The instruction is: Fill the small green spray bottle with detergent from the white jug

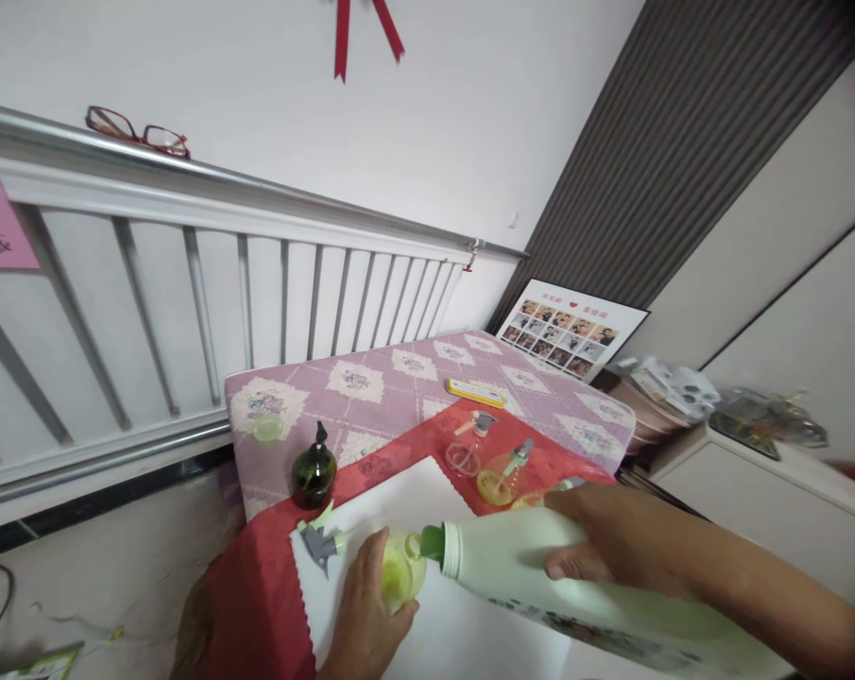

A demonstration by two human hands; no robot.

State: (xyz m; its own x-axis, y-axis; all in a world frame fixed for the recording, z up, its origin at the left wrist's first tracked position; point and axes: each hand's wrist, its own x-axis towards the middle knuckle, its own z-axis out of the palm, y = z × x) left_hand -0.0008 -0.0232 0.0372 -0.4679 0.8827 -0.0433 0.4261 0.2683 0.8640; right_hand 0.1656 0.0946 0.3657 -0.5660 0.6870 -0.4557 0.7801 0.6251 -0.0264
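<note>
White plastic fills the lower right of my view: a large white detergent bottle [540, 576] with a green spout, lying tilted, its long axis running from lower right to upper left, spout aimed at a small pale-green round bottle [402, 571]. My right hand [604, 543] lies curled over the big bottle's shoulder, fingers wrapped down its side, forearm coming in from the right edge. My left hand [363, 614] rises from below, fingers closed round the small bottle, holding it on the white scalloped sheet [399, 491]. A grey-and-green trigger sprayer head [320, 540] lies just beside it, on the red cloth-covered table [257, 586].
</note>
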